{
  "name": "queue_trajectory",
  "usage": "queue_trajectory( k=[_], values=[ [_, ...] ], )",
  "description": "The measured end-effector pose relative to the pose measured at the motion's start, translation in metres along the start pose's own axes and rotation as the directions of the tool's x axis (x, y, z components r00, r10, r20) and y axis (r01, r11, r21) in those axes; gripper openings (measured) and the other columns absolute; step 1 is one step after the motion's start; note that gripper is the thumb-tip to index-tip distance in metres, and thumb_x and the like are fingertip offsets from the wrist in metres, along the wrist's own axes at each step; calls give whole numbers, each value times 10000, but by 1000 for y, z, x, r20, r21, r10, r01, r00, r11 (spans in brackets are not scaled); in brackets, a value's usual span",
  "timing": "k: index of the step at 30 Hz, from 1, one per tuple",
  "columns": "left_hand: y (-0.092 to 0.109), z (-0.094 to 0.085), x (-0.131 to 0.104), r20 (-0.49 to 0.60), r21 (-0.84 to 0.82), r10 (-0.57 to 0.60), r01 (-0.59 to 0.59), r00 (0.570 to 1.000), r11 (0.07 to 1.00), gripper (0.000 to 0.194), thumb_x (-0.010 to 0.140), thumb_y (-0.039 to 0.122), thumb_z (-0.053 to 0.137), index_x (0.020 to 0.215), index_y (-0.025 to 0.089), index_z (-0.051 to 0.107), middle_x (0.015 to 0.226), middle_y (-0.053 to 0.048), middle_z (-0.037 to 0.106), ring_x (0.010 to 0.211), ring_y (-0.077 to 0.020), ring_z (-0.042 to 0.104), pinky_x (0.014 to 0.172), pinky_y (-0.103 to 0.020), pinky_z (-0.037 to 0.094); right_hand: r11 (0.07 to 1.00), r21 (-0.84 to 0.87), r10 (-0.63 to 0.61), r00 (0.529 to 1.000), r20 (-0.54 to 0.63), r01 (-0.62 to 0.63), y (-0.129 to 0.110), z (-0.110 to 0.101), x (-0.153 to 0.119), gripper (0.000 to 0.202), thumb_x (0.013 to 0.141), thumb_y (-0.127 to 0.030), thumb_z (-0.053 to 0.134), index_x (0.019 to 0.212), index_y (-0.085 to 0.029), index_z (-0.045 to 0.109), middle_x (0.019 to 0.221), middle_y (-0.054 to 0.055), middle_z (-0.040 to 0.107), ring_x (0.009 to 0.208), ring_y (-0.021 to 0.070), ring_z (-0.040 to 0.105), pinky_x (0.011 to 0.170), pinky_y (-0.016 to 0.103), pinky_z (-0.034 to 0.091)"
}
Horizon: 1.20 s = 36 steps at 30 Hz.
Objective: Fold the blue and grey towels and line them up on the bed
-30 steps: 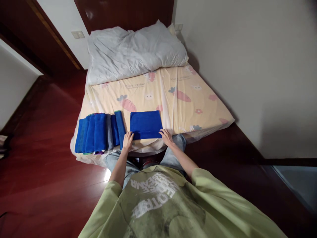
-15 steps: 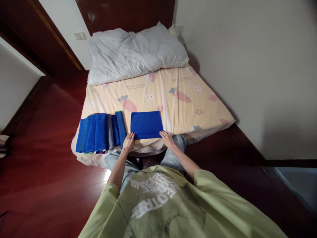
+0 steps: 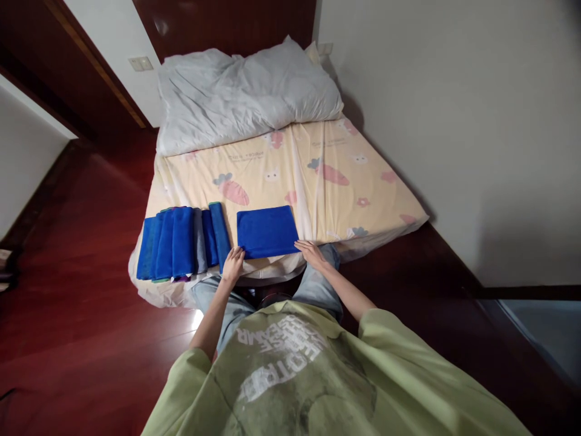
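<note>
A blue towel point(image 3: 267, 232) lies flat on the bed as a folded rectangle in front of me. My left hand point(image 3: 233, 264) is at its near left corner, the fingers closed on the edge. At the near right corner, my right hand point(image 3: 311, 254) has its fingers together on the edge, with the thumb mostly hidden. Left of my left hand sits a row of folded towels point(image 3: 182, 242), mostly blue with a grey one among them. The blue-green towel point(image 3: 219, 236) at the row's right end is close to my left hand.
The bed has a yellow sheet point(image 3: 272, 163) printed with carrots and rabbits. A bulky pale quilt or pillow point(image 3: 249, 97) lies across its far end, against a dark wooden panel point(image 3: 227, 24). My knees touch the near edge. A grey wall point(image 3: 454, 121) stands on the right.
The view has shifted slightly. The towel's near edge has come a little closer to me, and its right corner has moved slightly with my right hand. Both hands stay at the corners.
</note>
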<state>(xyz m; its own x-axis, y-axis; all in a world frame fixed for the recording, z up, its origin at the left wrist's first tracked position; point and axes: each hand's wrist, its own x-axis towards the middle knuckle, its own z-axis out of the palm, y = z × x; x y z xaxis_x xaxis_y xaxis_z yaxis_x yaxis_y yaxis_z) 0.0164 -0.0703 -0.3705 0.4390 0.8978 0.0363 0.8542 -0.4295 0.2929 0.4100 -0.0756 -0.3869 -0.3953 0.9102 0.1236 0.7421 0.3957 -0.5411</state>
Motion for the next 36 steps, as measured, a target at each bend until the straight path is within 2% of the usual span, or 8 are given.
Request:
queue_trajectory(
  k=[3, 6, 10, 14, 18, 23, 27, 36],
  values=[
    [4, 8, -7, -2, -62, -40, 39, 999, 997, 541, 792, 16, 464, 1280, 124, 671, 1367, -179, 648, 1423, -273, 488, 1243, -454, 326, 996, 90, 22, 999, -23, -19, -1, 2, -8, 591, 824, -23, 401, 1294, -187, 719, 1352, 93, 684, 1337, 219, 585, 1179, 457, 448],
    [6, 10, -3, -69, -182, -118, 104, 991, 978, 546, 766, 26, 472, 1253, 143, 690, 1351, -150, 662, 1384, -258, 527, 1215, -435, 385, 977, 194, 116, 988, -106, -94, -5, 5, -5, 606, 797, -32, 426, 1295, -213, 720, 1326, 81, 698, 1285, 216, 622, 1163, 449, 466],
    [8, 3, 3, -159, -402, -227, 147, 961, 904, 526, 763, 44, 454, 1211, 180, 694, 1274, -86, 714, 1288, -227, 609, 1175, -413, 428, 899, 391, 287, 939, -188, -197, -4, 9, 5, 514, 790, -98, 495, 1214, -229, 755, 1204, 56, 757, 1157, 224, 693, 1099, 439, 515],
    [7, -1, 3, -182, -522, -321, 185, 929, 832, 397, 834, 142, 474, 1171, 203, 675, 1177, -58, 747, 1126, -212, 688, 1015, -329, 515, 817, 523, 411, 881, -233, -243, 4, 13, 12, 324, 806, -227, 590, 1068, -186, 776, 1071, 90, 786, 972, 247, 738, 967, 422, 578],
    [5, -2, 7, -162, -530, -414, 275, 896, 802, 273, 904, 289, 514, 1116, 190, 656, 970, -66, 758, 896, -212, 715, 832, -289, 534, 774, 552, 501, 832, -238, -309, 11, 17, 18, 310, 828, -387, 643, 1017, -161, 742, 966, 113, 776, 850, 254, 731, 847, 397, 597],
    [3, -2, 20, -186, -519, -464, 314, 866, 795, 257, 939, 320, 490, 1104, 188, 637, 845, -52, 717, 736, -192, 667, 733, -276, 502, 804, 509, 482, 839, -253, -308, 14, 17, 25, 336, 899, -496, 564, 939, -190, 696, 838, 79, 746, 794, 236, 704, 809, 362, 589],
    [1, 3, 27, -168, -517, -512, 367, 843, 774, 235, 931, 314, 504, 1075, 185, 638, 841, -61, 712, 717, -196, 666, 716, -279, 494, 836, 451, 455, 854, -252, -312, 19, 19, 29, 314, 934, -473, 538, 922, -199, 691, 858, 83, 750, 823, 235, 712, 844, 366, 584],
    [-5, 19, 26, -178, -413, -478, 376, 860, 830, 217, 878, 261, 537, 1017, 169, 676, 885, -101, 720, 788, -235, 691, 810, -341, 540, 820, 446, 480, 856, -191, -360, 27, 25, 34, 164, 919, -313, 622, 960, -196, 729, 940, 95, 785, 915, 242, 754, 900, 392, 594]
  ],
)
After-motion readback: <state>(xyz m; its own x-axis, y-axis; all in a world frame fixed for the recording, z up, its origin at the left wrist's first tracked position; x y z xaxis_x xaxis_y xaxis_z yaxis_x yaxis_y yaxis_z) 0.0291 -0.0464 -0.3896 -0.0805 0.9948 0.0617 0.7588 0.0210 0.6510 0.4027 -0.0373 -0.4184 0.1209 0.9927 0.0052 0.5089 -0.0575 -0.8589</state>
